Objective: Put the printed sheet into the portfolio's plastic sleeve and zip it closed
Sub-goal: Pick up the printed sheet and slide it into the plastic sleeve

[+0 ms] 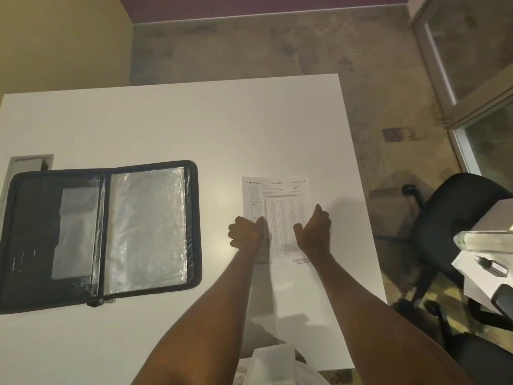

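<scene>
Left hand (245,233), right hand (313,232), both outstretched

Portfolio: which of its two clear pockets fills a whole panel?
The sleeve on the right half, nearer the sheet. It spans that panel edge to edge; the left pocket is a narrow strip on black lining.
</scene>
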`<state>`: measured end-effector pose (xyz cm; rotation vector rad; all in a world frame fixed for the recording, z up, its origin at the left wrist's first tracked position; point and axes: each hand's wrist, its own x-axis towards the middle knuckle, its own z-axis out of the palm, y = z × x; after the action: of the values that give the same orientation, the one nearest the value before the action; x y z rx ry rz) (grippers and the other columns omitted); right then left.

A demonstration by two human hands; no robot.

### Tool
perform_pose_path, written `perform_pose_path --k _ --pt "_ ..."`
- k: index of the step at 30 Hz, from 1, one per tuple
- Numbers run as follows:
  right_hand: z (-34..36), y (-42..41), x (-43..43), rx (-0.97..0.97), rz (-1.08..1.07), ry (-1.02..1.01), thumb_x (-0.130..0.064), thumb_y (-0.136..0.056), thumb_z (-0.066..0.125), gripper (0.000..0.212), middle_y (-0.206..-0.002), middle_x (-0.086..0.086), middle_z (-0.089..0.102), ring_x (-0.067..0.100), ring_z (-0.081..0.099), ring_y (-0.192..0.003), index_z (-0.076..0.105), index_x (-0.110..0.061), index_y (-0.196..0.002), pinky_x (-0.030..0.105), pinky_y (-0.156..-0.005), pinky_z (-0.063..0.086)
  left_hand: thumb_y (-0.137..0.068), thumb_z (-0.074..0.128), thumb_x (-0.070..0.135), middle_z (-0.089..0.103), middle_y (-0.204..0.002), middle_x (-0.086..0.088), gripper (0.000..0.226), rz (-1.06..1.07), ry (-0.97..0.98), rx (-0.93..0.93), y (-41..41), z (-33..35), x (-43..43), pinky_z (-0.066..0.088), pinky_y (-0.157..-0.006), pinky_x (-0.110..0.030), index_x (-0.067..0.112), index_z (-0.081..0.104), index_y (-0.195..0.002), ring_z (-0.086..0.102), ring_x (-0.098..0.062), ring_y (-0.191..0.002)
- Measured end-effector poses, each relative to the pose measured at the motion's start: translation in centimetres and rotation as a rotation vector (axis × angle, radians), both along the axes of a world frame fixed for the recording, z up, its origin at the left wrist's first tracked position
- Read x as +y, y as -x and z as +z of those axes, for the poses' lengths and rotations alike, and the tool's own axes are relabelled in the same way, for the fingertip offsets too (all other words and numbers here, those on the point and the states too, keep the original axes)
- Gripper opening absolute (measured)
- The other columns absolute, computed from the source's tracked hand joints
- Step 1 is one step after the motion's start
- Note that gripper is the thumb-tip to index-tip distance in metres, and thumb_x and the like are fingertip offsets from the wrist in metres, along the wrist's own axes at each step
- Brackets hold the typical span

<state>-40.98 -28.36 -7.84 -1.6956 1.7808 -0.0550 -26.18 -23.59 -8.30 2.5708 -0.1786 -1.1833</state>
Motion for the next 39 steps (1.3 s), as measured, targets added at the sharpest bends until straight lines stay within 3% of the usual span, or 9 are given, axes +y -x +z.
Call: perform_pose_path --k 4,8,13,16,20,24,33,36,39 --pt "0.3 0.3 -0.1 -0.011 0.02 0.006 -0.012 -0.092 0.068 0.075 -0.143 0.026 0.047 0.042 0.045 -0.133 0.03 0.008 -0.154 0.044 -0.109 0.041 -0.102 0.053 0.021 0.062 -0.129 -0.02 0.035 0.048 0.236 0.11 -0.5 0.2 1.2 0.055 -0.103 -0.051 -0.003 0.059 -0.127 0.063 -0.039 -0.12" --pt "0.5 0.7 -0.1 -0.04 0.031 0.004 -0.011 -0.09 0.069 0.069 -0.14 0.026 0.049 0.043 0.047 -0.131 0.038 0.008 -0.149 0.046 -0.108 0.043 -0.099 0.048 0.002 0.074 -0.113 -0.024 0.025 0.073 0.378 0.183 -1.9 0.5 2.6 0.06 -0.091 -0.049 -0.001 0.07 -0.111 0.066 -0.03 -0.089" --pt "0.5 1.5 -0.6 -0.141 0.018 -0.048 -0.018 -0.093 0.071 0.074 -0.144 0.025 0.048 0.039 0.045 -0.137 0.035 0.005 -0.153 0.047 -0.115 0.04 -0.104 0.061 0.003 0.076 -0.111 -0.025 0.027 0.107 0.485 0.394 -4.5 1.7 4.0 0.056 -0.079 -0.048 0.004 0.073 -0.128 0.066 -0.035 -0.088" --pt "1.3 1.6 -1.5 -0.363 -0.147 -0.137 -0.024 -0.092 0.078 0.076 -0.141 0.013 0.055 0.032 0.051 -0.138 0.039 -0.001 -0.153 0.044 -0.114 0.043 -0.103 0.064 0.004 0.078 -0.116 -0.02 0.029 0.093 0.545 0.471 -6.5 2.6 4.6 0.058 -0.096 -0.056 0.008 0.073 -0.13 0.072 -0.034 -0.099" --pt "3.2 1.7 -2.8 -0.852 -0.13 -0.431 -0.026 -0.094 0.077 0.049 -0.131 0.0 0.073 0.021 0.07 -0.121 0.061 -0.018 -0.14 0.048 -0.108 0.053 -0.102 0.066 0.008 0.074 -0.127 -0.021 0.034 0.06 0.618 0.563 -8.9 3.5 5.5 0.053 -0.105 -0.052 0.008 0.068 -0.137 0.07 -0.037 -0.116" --pt "4.7 1.5 -3.5 -0.99 -0.061 -0.589 -0.019 -0.097 0.074 0.046 -0.138 0.004 0.069 0.025 0.067 -0.127 0.062 -0.015 -0.141 0.047 -0.109 0.052 -0.103 0.067 0.014 0.075 -0.128 -0.014 0.033 0.03 0.675 0.612 -10.4 5.0 5.3 0.05 -0.103 -0.048 0.016 0.07 -0.135 0.07 -0.031 -0.114" --pt "7.9 -0.7 -2.0 -0.875 -0.075 -0.267 -0.018 -0.098 0.07 0.036 -0.121 0.003 0.077 0.019 0.076 -0.108 0.068 -0.012 -0.134 0.036 -0.09 0.062 -0.089 0.083 0.02 0.077 -0.127 -0.007 0.043 -0.148 0.77 0.62 -10.2 8.5 3.3 0.055 -0.106 -0.051 0.019 0.071 -0.13 0.073 -0.028 -0.119" --pt "8.3 -1.3 -0.7 -0.867 -0.128 -0.131 -0.017 -0.1 0.069 0.03 -0.114 0.006 0.078 0.019 0.076 -0.102 0.07 -0.007 -0.128 0.026 -0.08 0.063 -0.093 0.08 0.021 0.078 -0.121 0.005 0.033 -0.179 0.862 0.466 -9.3 9.4 3.3 0.061 -0.094 -0.033 0.041 0.073 -0.118 0.075 -0.014 -0.112" --pt "8.1 -1.7 0.3 -0.858 -0.164 -0.069 -0.017 -0.099 0.069 0.033 -0.118 0.009 0.075 0.021 0.073 -0.108 0.067 -0.004 -0.129 0.031 -0.089 0.061 -0.098 0.075 0.023 0.078 -0.12 0.011 0.033 -0.216 0.947 0.365 -8.6 9.8 3.9 0.059 -0.084 -0.018 0.051 0.073 -0.115 0.074 -0.005 -0.11"
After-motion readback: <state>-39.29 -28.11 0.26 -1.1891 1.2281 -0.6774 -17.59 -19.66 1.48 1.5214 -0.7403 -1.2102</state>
